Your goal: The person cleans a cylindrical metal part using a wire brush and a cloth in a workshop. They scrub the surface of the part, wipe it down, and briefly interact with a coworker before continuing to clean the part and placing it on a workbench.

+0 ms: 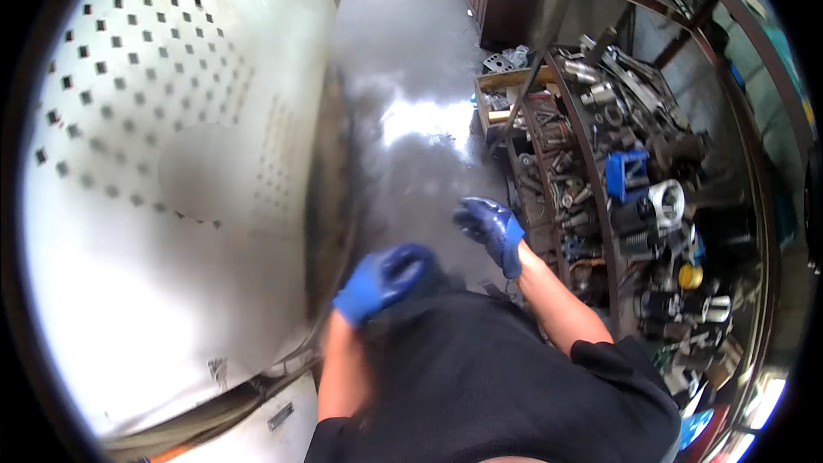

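Note:
My left hand (383, 280), in a blue knitted glove with a darker coated palm, hangs in front of my black shirt (480, 369). Its fingers curl loosely, with a gap by the thumb and nothing visible inside; motion blurs it a little. Over the grey floor, further forward and to the right, my right hand (491, 230) wears a matching glove. Its fingers stretch toward the left and hold nothing. Neither hand touches anything around it. Closest to the right hand is the metal shelving (591, 163) with machine parts.
A large white cabinet (249, 291) with square vent holes fills the left side. Along the right, the shelves carry several metal fittings, a blue bin (627, 173) and a yellow cap (690, 276). The shiny wet-looking floor (411, 60) runs ahead to a dark wooden cabinet (506, 0).

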{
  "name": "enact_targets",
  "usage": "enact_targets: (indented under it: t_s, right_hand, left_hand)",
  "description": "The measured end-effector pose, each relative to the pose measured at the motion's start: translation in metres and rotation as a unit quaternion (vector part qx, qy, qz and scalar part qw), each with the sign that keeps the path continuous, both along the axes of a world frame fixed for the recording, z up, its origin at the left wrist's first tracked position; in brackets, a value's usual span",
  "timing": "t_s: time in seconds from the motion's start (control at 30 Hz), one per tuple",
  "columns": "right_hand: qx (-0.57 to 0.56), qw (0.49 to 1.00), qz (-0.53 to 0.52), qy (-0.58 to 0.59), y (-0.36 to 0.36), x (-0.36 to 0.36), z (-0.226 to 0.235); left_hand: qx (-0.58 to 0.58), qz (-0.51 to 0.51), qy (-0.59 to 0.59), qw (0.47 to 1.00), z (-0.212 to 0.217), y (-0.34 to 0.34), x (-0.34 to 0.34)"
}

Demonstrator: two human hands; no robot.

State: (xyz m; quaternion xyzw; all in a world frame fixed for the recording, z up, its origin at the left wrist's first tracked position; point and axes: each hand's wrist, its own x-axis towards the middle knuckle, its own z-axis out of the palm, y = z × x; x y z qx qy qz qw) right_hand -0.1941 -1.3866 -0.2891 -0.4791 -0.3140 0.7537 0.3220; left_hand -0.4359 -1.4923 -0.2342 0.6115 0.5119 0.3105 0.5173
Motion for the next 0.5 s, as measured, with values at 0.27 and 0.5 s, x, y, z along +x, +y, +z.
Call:
enact_targets:
  t_s: [0.27,0.5]
  right_hand:
    - [0.025,0.998,0.045,-0.041,0.201,-0.051,-0.04]
    - [-0.023,0.997,-0.063,-0.048,0.378,-0.088,-0.036]
  left_hand:
    - [-0.122,0.123,0.028,0.985,-0.126,0.172,-0.125]
    - [-0.054,0.036,0.113,0.991,-0.103,0.441,-0.185]
